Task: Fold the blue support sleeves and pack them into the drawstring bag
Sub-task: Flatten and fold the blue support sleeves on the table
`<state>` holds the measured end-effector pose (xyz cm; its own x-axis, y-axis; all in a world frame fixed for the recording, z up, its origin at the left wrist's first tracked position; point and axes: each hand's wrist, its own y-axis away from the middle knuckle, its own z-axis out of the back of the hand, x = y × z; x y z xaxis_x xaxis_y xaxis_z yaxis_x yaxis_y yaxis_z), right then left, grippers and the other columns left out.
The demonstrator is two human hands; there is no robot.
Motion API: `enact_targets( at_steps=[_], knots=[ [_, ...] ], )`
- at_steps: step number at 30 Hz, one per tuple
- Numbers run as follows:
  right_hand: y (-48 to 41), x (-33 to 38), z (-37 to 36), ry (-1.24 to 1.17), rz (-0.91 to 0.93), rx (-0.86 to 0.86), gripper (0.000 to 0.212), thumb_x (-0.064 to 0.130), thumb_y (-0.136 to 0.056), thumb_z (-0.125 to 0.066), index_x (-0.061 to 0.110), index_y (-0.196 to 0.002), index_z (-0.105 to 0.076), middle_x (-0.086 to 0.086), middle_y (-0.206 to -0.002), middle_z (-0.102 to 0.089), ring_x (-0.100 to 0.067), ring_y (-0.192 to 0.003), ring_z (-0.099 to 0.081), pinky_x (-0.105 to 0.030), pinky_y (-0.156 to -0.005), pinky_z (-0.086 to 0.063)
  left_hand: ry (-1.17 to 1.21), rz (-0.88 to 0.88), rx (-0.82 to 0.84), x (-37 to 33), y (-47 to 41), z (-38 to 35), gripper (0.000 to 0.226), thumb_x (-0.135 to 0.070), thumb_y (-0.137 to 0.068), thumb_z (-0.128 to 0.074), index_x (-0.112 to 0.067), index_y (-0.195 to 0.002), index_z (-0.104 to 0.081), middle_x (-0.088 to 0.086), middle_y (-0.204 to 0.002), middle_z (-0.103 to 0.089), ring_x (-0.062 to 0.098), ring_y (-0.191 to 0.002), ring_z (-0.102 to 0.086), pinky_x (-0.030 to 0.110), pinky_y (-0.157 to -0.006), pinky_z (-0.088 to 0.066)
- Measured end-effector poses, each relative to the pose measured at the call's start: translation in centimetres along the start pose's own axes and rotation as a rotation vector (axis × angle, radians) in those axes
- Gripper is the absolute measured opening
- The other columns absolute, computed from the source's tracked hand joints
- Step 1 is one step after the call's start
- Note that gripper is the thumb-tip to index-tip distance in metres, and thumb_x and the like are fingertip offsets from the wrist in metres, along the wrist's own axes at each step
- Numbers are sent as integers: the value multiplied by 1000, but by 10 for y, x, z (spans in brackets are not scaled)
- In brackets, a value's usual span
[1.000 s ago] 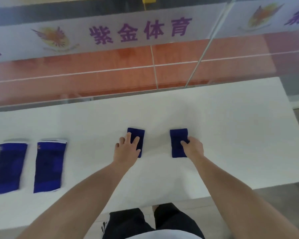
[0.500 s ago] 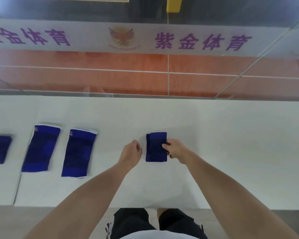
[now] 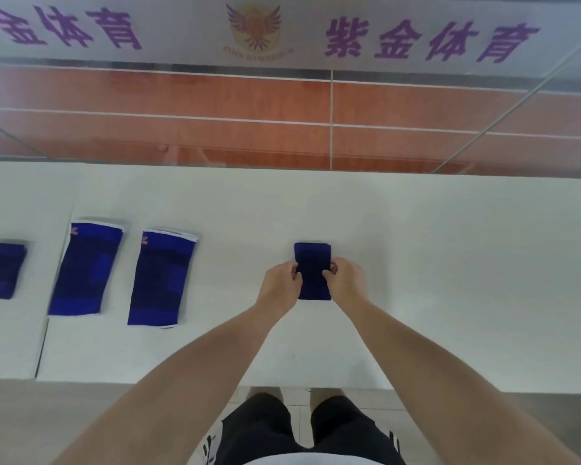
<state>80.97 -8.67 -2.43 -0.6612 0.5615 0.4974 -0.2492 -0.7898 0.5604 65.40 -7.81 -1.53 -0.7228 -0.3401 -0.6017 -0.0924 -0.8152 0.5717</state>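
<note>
- The small folded blue sleeve (image 3: 312,260) lies flat on the white table (image 3: 450,280), near the middle of the view and closer to the front edge than the back.
- The left hand (image 3: 280,286) grasps the sleeve's left edge. Its fingers are curled in and pinch the fabric about halfway down the side.
- The right hand (image 3: 344,285) grasps the opposite edge in the same way, with curled fingers on the fabric.
- The two hands face each other across the sleeve. Its far half shows above them, and its near end shows between the wrists.
- Well to the left, two longer blue knee sleeves (image 3: 88,268) (image 3: 161,278) lie unfolded side by side, just apart. Each has a white-trimmed top edge and tilts slightly.
- Further left, a shorter blue sleeve (image 3: 0,270) lies flat, cut off by the frame edge.
- Behind the table stands a glass partition with a frosted band (image 3: 416,38) that carries purple characters and a winged emblem (image 3: 254,28). An orange floor shows through the glass.
- Black shorts (image 3: 282,431) show at the bottom of the view.
</note>
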Motion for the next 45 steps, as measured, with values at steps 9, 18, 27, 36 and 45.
enact_targets(
  at_steps=[9, 18, 27, 36, 45],
  knots=[
    [-1, -6, -16, -37, -86, 106, 14, 19, -91, -64, 14, -103, -61, 2, -93, -64, -18, -82, -58, -28, -69, -42, 85, 155, -96, 3, -2, -22, 9, -22, -94, -59, -14, -98, -60, -3, -90, -63, 18, -82, -59, 22, -63, -37],
    [25, 4, -10, -122, -110, 162, 9, 16, -90, -63, 12, -98, -62, -3, -92, -66, -24, -86, -62, -34, -72, -48, 366, 265, 75, 22, 18, -7, 14, -10, -82, -60, -9, -94, -67, 10, -96, -73, 31, -93, -69, 45, -83, -58],
    [77, 65, -63, -480, -189, 68, 34, 11, -87, -66, 12, -121, -59, -6, -109, -70, -26, -99, -69, -47, -90, -58, 294, 105, 95, 77, 39, 59, 16, -17, -93, -53, -10, -103, -65, 8, -101, -70, 28, -94, -67, 41, -83, -55],
    [153, 228, -97, -549, -58, 153, 21, 10, -99, -55, 6, -118, -63, -15, -110, -71, -29, -97, -72, -29, -66, -60, 394, 35, 91, 145, 79, 226, 20, -18, -97, -49, -12, -104, -66, 8, -105, -71, 27, -99, -67, 49, -90, -55],
    [135, 352, -196, -230, 132, 288, 11, 16, -90, -63, 14, -100, -68, -10, -96, -74, -29, -89, -72, -51, -77, -62, 302, 133, -173, 222, 90, 350, 33, -7, -94, -42, -9, -115, -67, 9, -114, -69, 28, -102, -65, 36, -87, -54]
  ],
)
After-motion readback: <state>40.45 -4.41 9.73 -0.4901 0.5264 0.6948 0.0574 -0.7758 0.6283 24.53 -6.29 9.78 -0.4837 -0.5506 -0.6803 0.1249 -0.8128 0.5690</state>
